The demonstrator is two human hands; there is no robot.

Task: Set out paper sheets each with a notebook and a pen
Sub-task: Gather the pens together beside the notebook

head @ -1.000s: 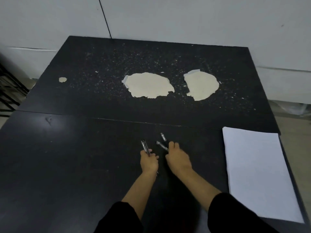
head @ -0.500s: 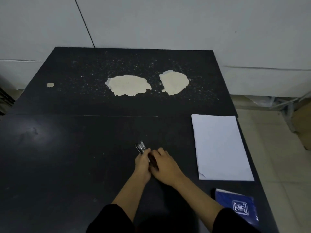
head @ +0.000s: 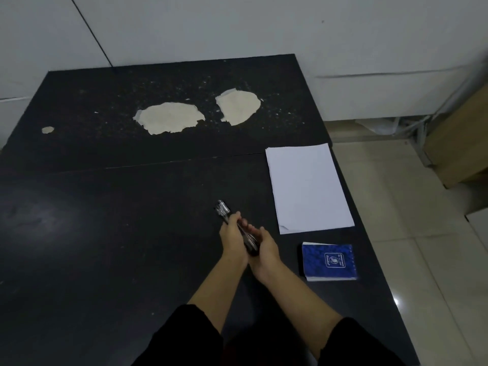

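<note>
Both hands' grip closed round pens [head: 224, 208], left hand [head: 232, 240], right hand [head: 265, 247]

Place: a plain workroom or bare office, not a home kitchen or shop.
Bench [head: 132, 233]: two black-topped surfaces pushed together, the far one worn, with pale patches [head: 170, 121] where the coating has peeled off (and white flecks scattered around them).
Walls [head: 211, 27]: blank white panels with a dark seam.
Floor [head: 396, 207]: glossy pale tiles.
Clutter: a brown cardboard box [head: 459, 143] by the wall.
Supplies: white paper sheets [head: 309, 188] and a blue notebook [head: 330, 261], ordinary stationery.
</note>
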